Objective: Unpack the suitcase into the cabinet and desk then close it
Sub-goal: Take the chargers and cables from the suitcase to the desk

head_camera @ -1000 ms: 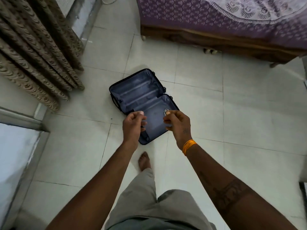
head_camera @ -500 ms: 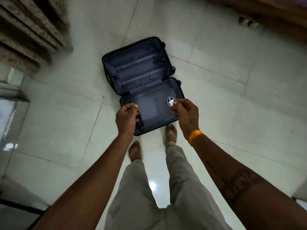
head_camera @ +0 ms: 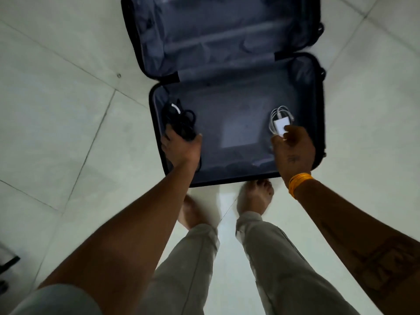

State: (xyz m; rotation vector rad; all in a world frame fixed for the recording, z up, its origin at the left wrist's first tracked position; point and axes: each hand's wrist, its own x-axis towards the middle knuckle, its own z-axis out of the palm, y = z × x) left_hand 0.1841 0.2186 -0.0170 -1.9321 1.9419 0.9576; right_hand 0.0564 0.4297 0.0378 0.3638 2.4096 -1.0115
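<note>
While the open suitcase [head_camera: 227, 133] lies flat on the tiled floor [head_camera: 56, 110], the left hand [head_camera: 181, 148] grips a black cable bundle [head_camera: 181, 121] and the right hand [head_camera: 293, 151] pinches a white charger [head_camera: 280, 125], both arms reaching down over its near half.

One head-worn wide-angle camera is looking steeply down from standing height. The open suitcase [head_camera: 227, 92] is filling the upper middle of the frame, close in, its far half running off the top edge. Both forearms are entering from the bottom corners, legs and bare feet showing at lower centre over the tiled floor [head_camera: 56, 110].
</note>
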